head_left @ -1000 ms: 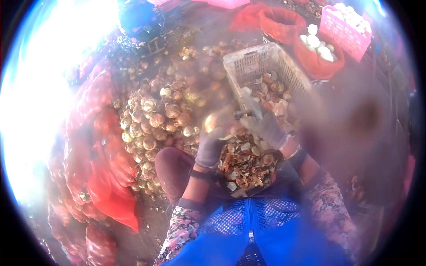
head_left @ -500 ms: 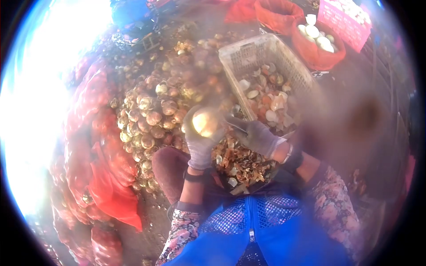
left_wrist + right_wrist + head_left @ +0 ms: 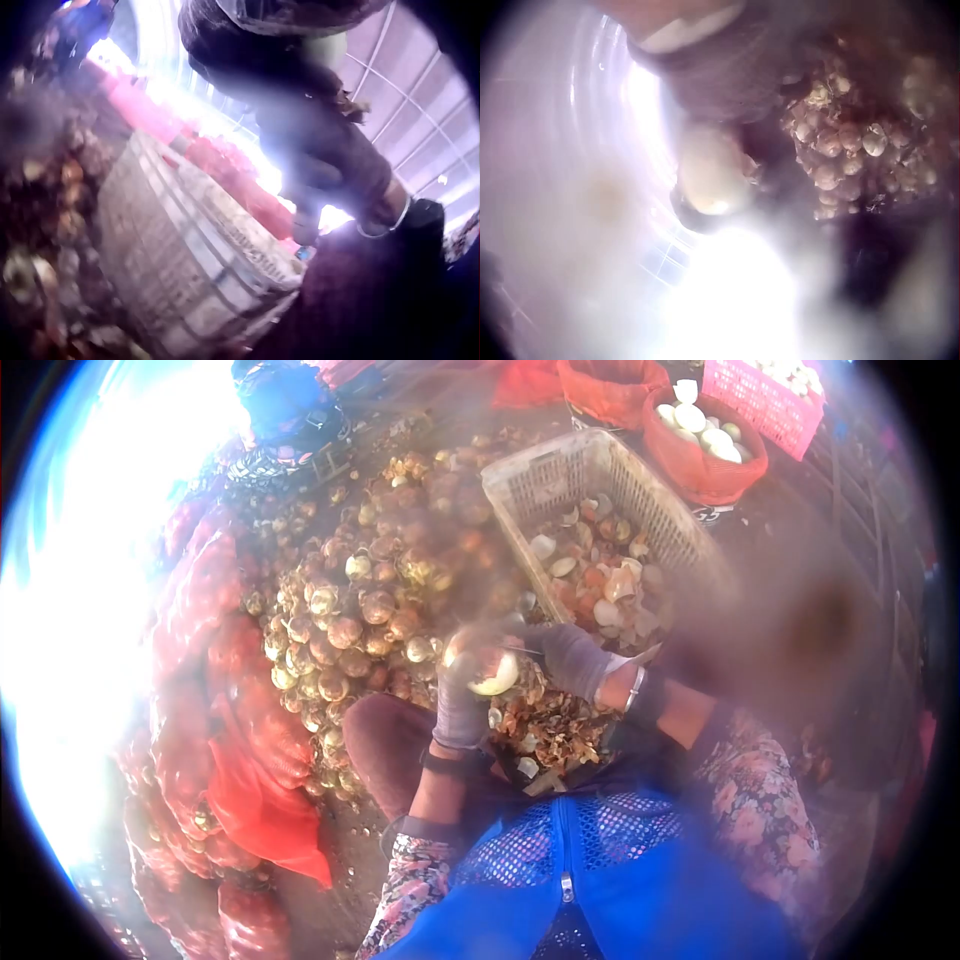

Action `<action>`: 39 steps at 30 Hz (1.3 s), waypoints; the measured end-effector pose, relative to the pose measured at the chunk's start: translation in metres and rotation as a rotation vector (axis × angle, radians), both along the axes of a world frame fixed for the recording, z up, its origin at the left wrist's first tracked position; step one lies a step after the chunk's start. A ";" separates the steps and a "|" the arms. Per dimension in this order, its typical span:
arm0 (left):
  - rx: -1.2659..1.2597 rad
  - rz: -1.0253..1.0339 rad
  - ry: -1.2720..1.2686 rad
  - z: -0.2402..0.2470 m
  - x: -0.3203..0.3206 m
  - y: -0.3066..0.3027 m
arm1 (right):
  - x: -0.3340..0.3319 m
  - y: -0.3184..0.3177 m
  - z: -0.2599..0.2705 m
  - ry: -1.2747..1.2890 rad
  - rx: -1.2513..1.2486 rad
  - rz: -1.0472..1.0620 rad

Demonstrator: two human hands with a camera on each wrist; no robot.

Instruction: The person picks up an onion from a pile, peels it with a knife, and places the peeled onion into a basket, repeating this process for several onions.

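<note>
In the head view my gloved left hand [image 3: 460, 705] grips a partly peeled onion [image 3: 495, 678] above my lap, its bare pale side facing down and right. Brown skin still covers part of the onion's top. My gloved right hand [image 3: 575, 660] is close on the right and holds a small knife [image 3: 522, 650], whose thin blade lies against the onion. The same onion [image 3: 712, 172] shows pale and smooth in the right wrist view, with a ragged bit of skin at its side. The left wrist view is dim and blurred around the right hand [image 3: 330, 154].
Loose unpeeled onions [image 3: 340, 630] lie heaped at the left, beside red mesh sacks [image 3: 250, 760]. Dry peelings [image 3: 550, 725] fill the area below my hands. Ahead stands a plastic crate [image 3: 540, 465] with scraps; red baskets [image 3: 705, 475] and a pink box [image 3: 765, 410] stand beyond.
The right hand has come back from near the crate to the onion with the knife. The left hand has turned the onion, so its pale side now faces down and right.
</note>
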State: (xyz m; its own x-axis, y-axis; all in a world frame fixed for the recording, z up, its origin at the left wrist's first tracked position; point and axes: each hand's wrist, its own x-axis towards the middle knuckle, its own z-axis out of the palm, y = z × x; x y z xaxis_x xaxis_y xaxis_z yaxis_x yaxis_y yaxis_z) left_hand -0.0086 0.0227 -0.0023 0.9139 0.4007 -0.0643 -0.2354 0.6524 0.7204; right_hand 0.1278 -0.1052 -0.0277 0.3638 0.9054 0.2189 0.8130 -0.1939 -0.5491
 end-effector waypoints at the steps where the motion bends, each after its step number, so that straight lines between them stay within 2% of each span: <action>1: 0.187 0.070 0.039 -0.006 0.001 0.004 | -0.002 0.001 0.007 0.024 -0.118 -0.016; 3: 0.557 0.207 0.121 -0.012 0.002 0.009 | -0.008 -0.001 0.023 0.076 -0.359 -0.047; 4: 0.750 0.298 0.110 -0.002 0.004 0.000 | -0.007 -0.003 0.020 0.085 -0.305 -0.021; 7: 1.178 0.403 0.135 -0.019 0.011 0.005 | -0.005 -0.008 0.017 0.143 -0.194 0.000; 9: 1.243 0.408 0.127 -0.022 0.013 0.004 | -0.006 -0.009 0.021 0.221 -0.198 -0.056; 11: 1.341 0.453 0.124 -0.016 0.012 0.002 | -0.007 -0.006 0.021 0.166 -0.376 -0.029; 14: 0.917 0.279 0.269 -0.017 0.007 0.005 | -0.012 -0.006 0.006 0.238 -0.394 -0.071; 15: 0.302 0.139 0.171 0.013 0.001 -0.010 | -0.014 -0.007 0.001 0.285 -0.361 -0.097; 17: 0.229 0.111 0.236 0.018 -0.001 -0.012 | -0.013 -0.003 0.002 0.181 -0.447 -0.078; 20: 0.564 0.309 0.220 -0.007 0.006 -0.010 | -0.006 0.007 0.008 -0.013 -0.516 0.001; 22: 0.938 0.407 0.199 -0.033 0.012 -0.006 | -0.005 0.006 0.009 -0.121 -0.452 0.014; 23: 0.990 0.415 0.169 -0.026 0.009 -0.011 | -0.006 0.004 0.010 -0.160 -0.377 -0.002; 25: 0.646 0.383 0.150 -0.011 0.006 -0.016 | -0.003 0.002 0.017 -0.196 -0.297 -0.015; 27: 0.267 0.126 0.099 0.018 0.002 -0.020 | 0.003 0.005 0.015 -0.188 -0.271 -0.034; 29: 0.145 0.093 0.083 0.007 0.002 -0.013 | 0.008 0.013 -0.006 -0.192 -0.232 -0.081; 32: 0.038 -0.009 0.064 -0.001 -0.001 0.000 | 0.006 0.010 -0.012 -0.100 -0.084 -0.021; 35: 0.137 0.100 0.016 0.008 -0.001 -0.006 | 0.006 0.007 -0.017 0.120 0.180 0.173; 37: 0.182 0.079 0.036 0.016 0.000 -0.007 | 0.017 0.006 -0.015 0.189 0.158 0.298; 39: 0.240 0.040 0.026 0.028 0.003 -0.014 | 0.022 0.000 -0.002 0.450 0.054 0.346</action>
